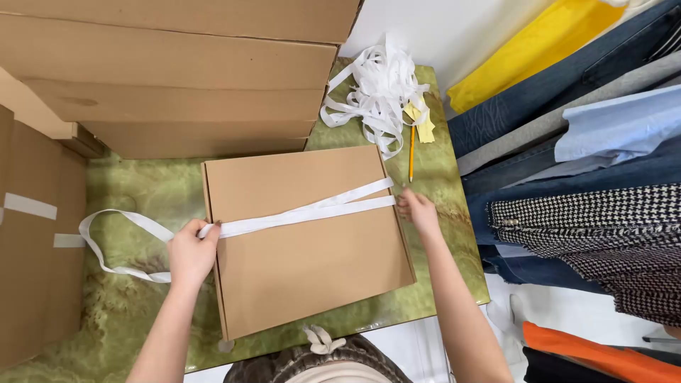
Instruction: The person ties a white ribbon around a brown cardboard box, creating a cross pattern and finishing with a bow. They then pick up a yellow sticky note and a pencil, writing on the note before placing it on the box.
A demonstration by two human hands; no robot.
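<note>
Seen from above, two bare hands work at one flat brown cardboard box [308,241] lying in the middle of a green marbled table [135,312]. At about 8 o'clock from the box's centre, the left hand [190,254] sits at the box's left edge, its fingers curled and pinching a white ribbon [305,211]. At 3 o'clock, the right hand [417,211] rests at the box's right edge, fingertips pressed together on the ribbon's other end. Two strands of the ribbon cross the lid between the hands, and one loose loop trails off towards 9 o'clock on the table. Farther off, at 12 o'clock, lies one tangled heap of white ribbon [379,92] with one yellow pencil [411,152] beside it. At 11 o'clock stand stacked cardboard boxes [177,78]; their number is unclear. At 2 o'clock hang folded clothes [582,142].
</note>
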